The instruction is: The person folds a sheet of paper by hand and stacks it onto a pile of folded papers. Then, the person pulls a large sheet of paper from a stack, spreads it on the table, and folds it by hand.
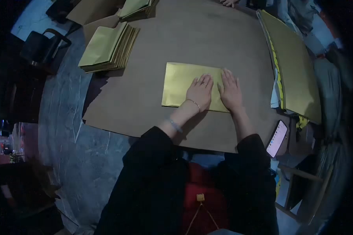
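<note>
A gold rectangular sheet or envelope (178,82) lies flat on the brown-covered table (145,90), in the middle of the head view. My left hand (200,91) rests flat on its centre-right part, with the fingers stretched forward. My right hand (230,91) lies along its right edge, palm down and fingers extended. Both hands touch the gold piece and grip nothing. Bracelets circle my left wrist.
A stack of gold envelopes (102,49) stands at the back left, with another stack (135,9) beyond it. A large gold pile (294,62) lies at the right, near a lit phone (277,138). Another person's hand (228,3) shows at the far edge.
</note>
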`<state>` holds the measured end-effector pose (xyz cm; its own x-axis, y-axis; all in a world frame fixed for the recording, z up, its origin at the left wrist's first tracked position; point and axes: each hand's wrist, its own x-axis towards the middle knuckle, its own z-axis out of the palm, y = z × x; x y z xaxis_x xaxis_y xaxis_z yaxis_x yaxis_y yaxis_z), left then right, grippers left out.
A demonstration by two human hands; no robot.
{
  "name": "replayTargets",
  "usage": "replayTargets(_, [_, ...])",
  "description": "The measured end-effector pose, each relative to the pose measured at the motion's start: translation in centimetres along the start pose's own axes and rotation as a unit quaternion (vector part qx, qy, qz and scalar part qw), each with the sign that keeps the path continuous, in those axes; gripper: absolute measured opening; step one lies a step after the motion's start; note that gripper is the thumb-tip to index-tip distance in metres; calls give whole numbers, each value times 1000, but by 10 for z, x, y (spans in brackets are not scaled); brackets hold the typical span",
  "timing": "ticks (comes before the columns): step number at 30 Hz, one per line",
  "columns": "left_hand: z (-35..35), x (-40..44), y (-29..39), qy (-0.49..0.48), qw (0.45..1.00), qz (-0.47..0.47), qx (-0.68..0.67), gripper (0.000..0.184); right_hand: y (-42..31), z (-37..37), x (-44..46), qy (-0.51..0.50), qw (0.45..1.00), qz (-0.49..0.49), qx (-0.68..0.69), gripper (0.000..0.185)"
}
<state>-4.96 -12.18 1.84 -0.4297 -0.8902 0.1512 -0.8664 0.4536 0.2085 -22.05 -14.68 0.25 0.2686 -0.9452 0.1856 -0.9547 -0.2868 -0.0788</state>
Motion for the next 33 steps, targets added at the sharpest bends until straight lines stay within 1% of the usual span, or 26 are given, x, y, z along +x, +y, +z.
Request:
replayTargets(1, [12,9,-2,-9,999,-14,-31,51,-3,-2,0,5,1000,-9,0,54])
replayTargets(2, [18,16,-6,-15,998,-25,-62,52,-5,-6,-2,-6,1000,2,5,54])
replayTargets(3, [11,20,-12,-28,998,-25,-41,55,-5,-7,-2,-18,1000,16,11,54])
replayTargets(5, [0,19,-30,-48,995,-82,-34,60,-3,-4,1,-15,999,10,26,54])
replayTargets(6, [5,18,-46,-28,995,-93,-24,60,-3,-4,0,-16,1000,11,20,54])
replayTargets(9, [-5,3,-83,-12,987,-157,-20,61,-2,-4,-2,-10,1000,7,23,55])
replayTargets(11, [-7,-5,-98,-15,979,-201,14,60,-3,-6,-3,-33,999,13,11,55])
replayTargets(12, [-8,-9,-101,13,978,-206,4,60,-2,-6,-2,-32,999,13,25,55])
replayTargets(13, [-9,-9,-103,15,979,-204,7,60,-3,-7,-1,-28,999,15,26,55])
replayTargets(15, [-13,-7,-106,-51,975,-214,6,59,-3,-9,-2,-57,998,19,-1,55])
replayTargets(16, [-14,-5,-104,-17,978,-200,50,55,-3,-9,-2,-54,998,18,-2,55])
replayTargets(17, [-16,0,-105,-13,978,-200,51,55,-3,-9,-2,-58,998,20,-4,55])
replayTargets(19, [-35,11,-100,-107,966,-213,95,45,-3,-8,-3,-63,998,23,-9,55])
replayTargets(20, [-28,16,-114,-75,978,-166,100,32,-4,-8,-4,-33,999,13,-4,54])
replayTargets(22, [-23,26,-125,-45,981,-176,74,26,-10,-15,-8,22,998,-43,-36,53])
replayTargets(23, [-19,24,-125,76,981,-171,53,22,-17,-23,-15,2,998,-66,-3,54])
replayTargets(25, [-38,42,-137,-93,979,-183,8,23,-29,-44,-33,-76,979,-148,121,55])
replayTargets(26, [-56,38,-130,-97,980,-173,-3,27,-38,-54,-42,-99,975,-174,100,54])
replayTargets(27, [-46,43,-141,-90,980,-179,-2,27,-45,-59,-52,-124,970,-196,80,54])
replayTargets(28, [-21,51,-161,-74,986,-148,2,27,-42,-50,-58,-64,965,-253,32,53])
replayTargets(29, [-9,55,-171,-59,992,-115,8,26,-44,-45,-55,-62,964,-257,32,53])
replayTargets(30, [-12,53,-168,-67,987,-144,-32,37,-46,-43,-52,-65,960,-273,14,52])
replayTargets(32, [-16,51,-163,-62,985,-152,-48,37,-50,-39,-50,-70,955,-289,-2,52])
replayTargets(33, [-20,48,-160,-59,984,-158,-65,37,-54,-39,-49,-62,955,-286,-39,48])
